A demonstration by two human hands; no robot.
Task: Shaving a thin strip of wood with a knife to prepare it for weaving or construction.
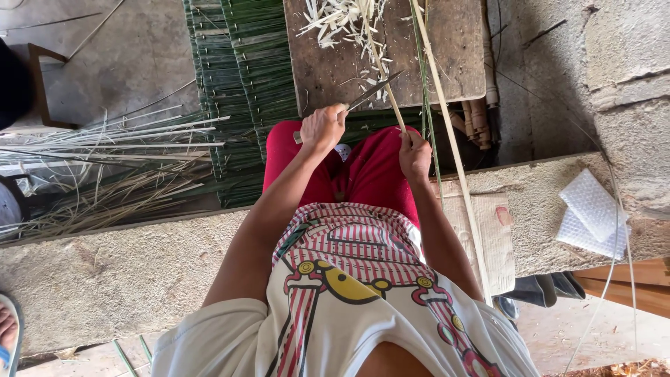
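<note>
Pale thin bamboo strip (386, 77), knife-shaved

White short-sleeved cartoon-print shirt (349, 293) with red stripes, red shorts (363, 171).

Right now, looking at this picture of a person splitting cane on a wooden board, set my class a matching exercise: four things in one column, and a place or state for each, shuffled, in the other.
Things:
1. Dark-bladed knife
2. Thin pale cane strip
3. Pile of white shavings
4. Woven green reed mat

Places or states:
A. lying on the worn wooden board
B. pinched in the right hand
C. spread on the floor beside the board
D. gripped in the left hand

Pairs: 1-D, 2-B, 3-A, 4-C
</note>
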